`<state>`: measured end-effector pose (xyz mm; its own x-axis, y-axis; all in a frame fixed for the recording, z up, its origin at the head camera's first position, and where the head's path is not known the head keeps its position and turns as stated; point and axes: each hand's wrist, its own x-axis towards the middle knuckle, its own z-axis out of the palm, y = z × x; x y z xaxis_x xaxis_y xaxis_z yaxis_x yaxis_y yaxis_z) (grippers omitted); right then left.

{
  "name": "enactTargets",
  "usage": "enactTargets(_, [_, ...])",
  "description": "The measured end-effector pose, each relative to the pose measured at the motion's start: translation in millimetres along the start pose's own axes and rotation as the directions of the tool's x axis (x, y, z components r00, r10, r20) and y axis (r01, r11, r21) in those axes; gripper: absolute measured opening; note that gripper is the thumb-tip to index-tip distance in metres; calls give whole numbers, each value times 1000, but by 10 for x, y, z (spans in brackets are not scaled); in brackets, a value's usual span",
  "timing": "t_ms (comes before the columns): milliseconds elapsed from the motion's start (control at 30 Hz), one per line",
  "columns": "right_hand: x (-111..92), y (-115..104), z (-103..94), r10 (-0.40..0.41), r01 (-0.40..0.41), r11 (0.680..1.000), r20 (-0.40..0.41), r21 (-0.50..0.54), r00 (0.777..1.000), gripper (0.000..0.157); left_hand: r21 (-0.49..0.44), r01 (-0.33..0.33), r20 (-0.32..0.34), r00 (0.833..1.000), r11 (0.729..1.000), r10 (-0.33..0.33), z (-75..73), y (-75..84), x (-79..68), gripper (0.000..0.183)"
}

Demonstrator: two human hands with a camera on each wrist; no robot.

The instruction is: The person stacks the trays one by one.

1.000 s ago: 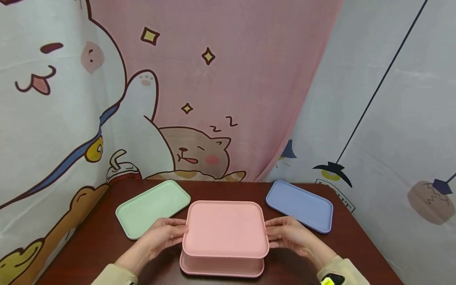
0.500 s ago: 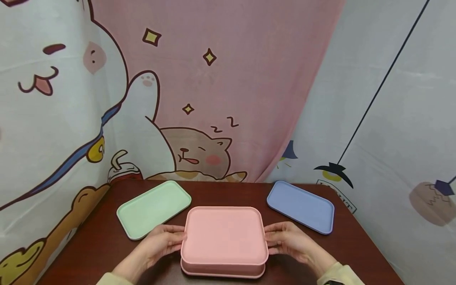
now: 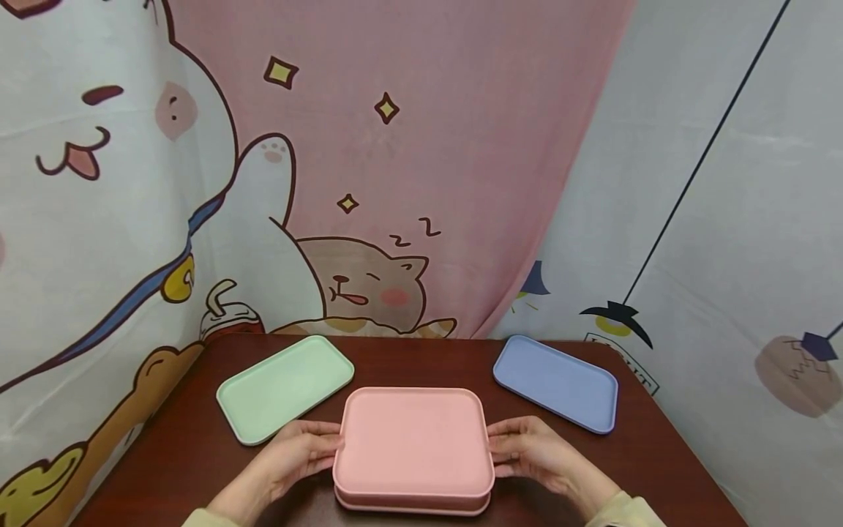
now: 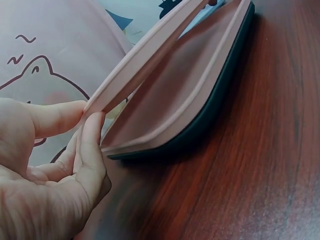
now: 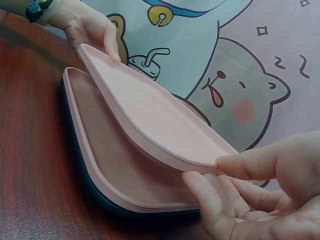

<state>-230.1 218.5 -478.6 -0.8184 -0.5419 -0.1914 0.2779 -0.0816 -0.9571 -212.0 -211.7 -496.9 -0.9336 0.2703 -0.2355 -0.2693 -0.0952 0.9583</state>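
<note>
Both hands hold a pink rectangular tray (image 3: 415, 439) level, one at each short side. Just beneath it, a second pink tray (image 3: 413, 506) lies on the table, mostly covered from above. A gap shows between the two trays in the wrist views. My left hand (image 3: 293, 455) pinches the upper tray's left rim, thumb on top and fingers below. On the opposite rim, my right hand (image 5: 255, 187) pinches in the same way. Under the lower tray (image 4: 165, 130) runs a dark band; whether it is its underside or another thing, I cannot tell.
A green tray (image 3: 286, 388) lies at the back left of the dark brown table (image 3: 421, 355), turned at an angle. At the back right is a blue tray (image 3: 556, 384), also angled. A printed cloth (image 3: 474, 146) hangs behind the table.
The upper pink tray has come down and toward the front with both hands, so less of the lower tray's interior shows. The green and blue trays have stayed in place.
</note>
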Motion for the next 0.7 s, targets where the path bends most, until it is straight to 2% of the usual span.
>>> enactTargets(700, [0,157,15,15,-15,1000,-20,9,1000,27,34,-20,-23,1000,999,21,-8,-120,41,43])
